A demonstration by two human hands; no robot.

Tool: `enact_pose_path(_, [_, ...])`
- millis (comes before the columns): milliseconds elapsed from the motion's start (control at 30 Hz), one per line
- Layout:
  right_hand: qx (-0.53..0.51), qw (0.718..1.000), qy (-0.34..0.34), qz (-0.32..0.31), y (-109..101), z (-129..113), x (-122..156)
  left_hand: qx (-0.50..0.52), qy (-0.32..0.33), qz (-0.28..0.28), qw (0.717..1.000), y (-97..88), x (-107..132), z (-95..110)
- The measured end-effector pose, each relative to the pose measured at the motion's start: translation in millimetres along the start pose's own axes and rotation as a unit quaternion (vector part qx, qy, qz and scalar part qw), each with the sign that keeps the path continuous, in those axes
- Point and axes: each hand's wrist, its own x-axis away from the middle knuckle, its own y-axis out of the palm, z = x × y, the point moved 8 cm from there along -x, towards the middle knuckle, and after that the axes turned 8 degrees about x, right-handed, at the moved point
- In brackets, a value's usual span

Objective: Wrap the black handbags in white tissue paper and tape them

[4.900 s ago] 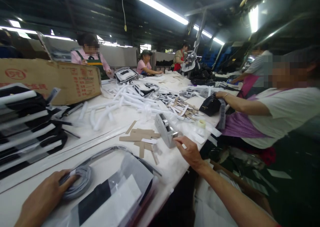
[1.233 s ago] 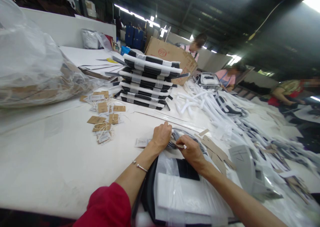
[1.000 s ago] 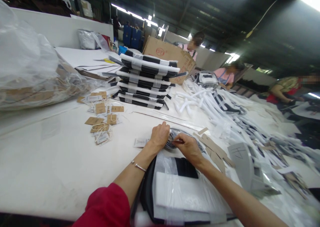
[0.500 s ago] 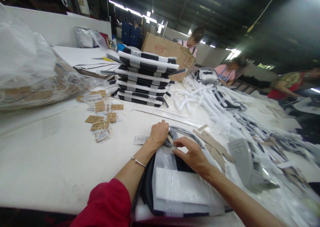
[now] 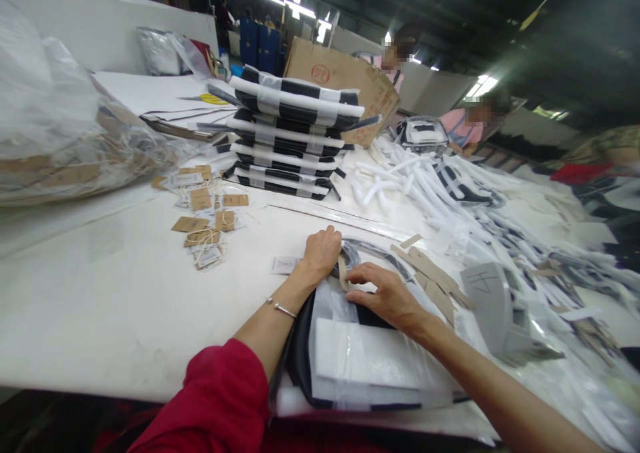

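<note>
A black bag (image 5: 299, 356) lies in front of me, covered with white foam sheet (image 5: 373, 360) and clear plastic. At its far edge sits a coil wrapped in grey plastic (image 5: 353, 254), perhaps a strap or handle. My left hand (image 5: 321, 256) is closed around the coil's left side. A narrow tan strip (image 5: 343, 272) stands across the coil. Thumb and forefinger of my right hand (image 5: 383, 293) pinch toward the lower end of this strip. The left fingertips are hidden behind the hand.
Wrapped black bags (image 5: 295, 130) are stacked ahead. Brown tags with strings (image 5: 200, 223) lie to the left, near a large plastic bag (image 5: 55, 126). To the right are cardboard strips (image 5: 435, 273), a grey tape dispenser (image 5: 487, 300) and white foam tubes (image 5: 380, 186). Co-workers stand farther back.
The camera view has shifted slightly. Both hands stay at the coil, and the tan strip now shows more plainly between them, bent at its lower end.
</note>
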Motion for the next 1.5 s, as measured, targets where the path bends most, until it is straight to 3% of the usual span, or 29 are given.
enact_pose_path(467, [0.019,0.999,0.032,-0.023,8,1,-4,0.007,-0.003,-0.010,1.000,0.3,0,0])
enact_pose_path(800, [0.020,0.996,0.026,-0.084,9,-3,-10,0.009,-0.003,-0.012,1.000,-3.4,1,0])
enact_pose_path(967, [0.031,0.993,0.086,-0.081,14,4,-16,0.006,0.001,0.012,1.000,-6.9,-1,-1])
enact_pose_path(1200, [0.078,0.970,0.226,-0.037,20,27,-16,-0.018,-0.006,0.011,1.000,-3.7,-3,-4])
enact_pose_path(1367, [0.081,0.954,0.288,0.018,12,40,-9,-0.024,-0.005,0.012,1.000,-5.4,-1,-4])
enact_pose_path(1500, [0.077,0.944,0.322,0.002,7,50,-4,-0.021,0.003,0.018,1.000,-0.3,-4,-6])
